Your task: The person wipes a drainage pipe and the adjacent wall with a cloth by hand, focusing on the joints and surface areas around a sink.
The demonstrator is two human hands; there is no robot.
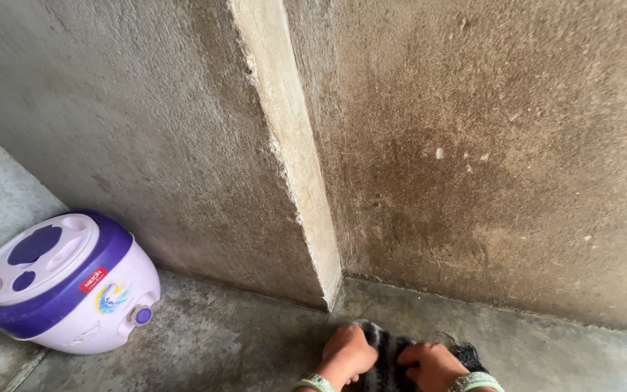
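A person's two bare hands press down on a dark cloth (pixel 390 356) on a concrete floor (pixel 219 341), at the foot of a rough, stained concrete wall (pixel 488 160). The left hand (pixel 347 350) is closed over the left part of the cloth, fingers curled and knuckles up; the right hand (pixel 429 363) is likewise closed on its right part, gripping the fabric. The cloth, black with paler grey streaks, lies bunched between and under both hands, close to the bottom edge of the view and just in front of the line where floor meets wall. A frayed end of it shows beyond the right hand. Each wrist carries bangles: a greenish, patterned set on the left wrist (pixel 316 382) and a pale green set on the right wrist (pixel 477 381).

A lighter vertical strip of plaster (pixel 292 152) runs down the wall and meets the floor just behind and to the left of the hands. Darker brown staining spreads over the wall to the right of that strip.

Well apart from the hands, at the left edge of the floor, a white and purple insulated water jug (pixel 63 287) stands tilted against the wall, its round lid (pixel 38 258) facing up and a small purple tap (pixel 141 315) on its side.
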